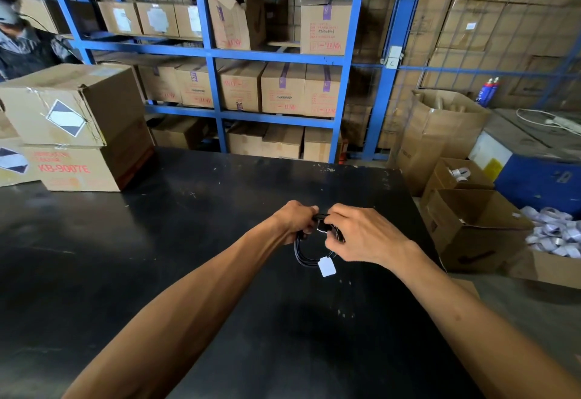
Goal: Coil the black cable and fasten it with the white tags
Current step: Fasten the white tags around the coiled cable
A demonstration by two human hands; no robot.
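Both hands' grip clenched on top of the black cable (301, 252) coil: left hand (297, 219), right hand (358, 236). Coil hangs below over the bench (157, 257), white tag (327, 267) dangling. Light, springy; pinch all loops together.

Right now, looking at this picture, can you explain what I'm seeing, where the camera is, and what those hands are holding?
There is no machine here. One wide-angle camera sits on a person's head, looking forward and down. The left hand and right hand grip the top of a coiled black cable above a black table. A white tag hangs from the coil's lower end. Cardboard boxes stand on the table's far left corner, and blue shelves of cartons rise behind.
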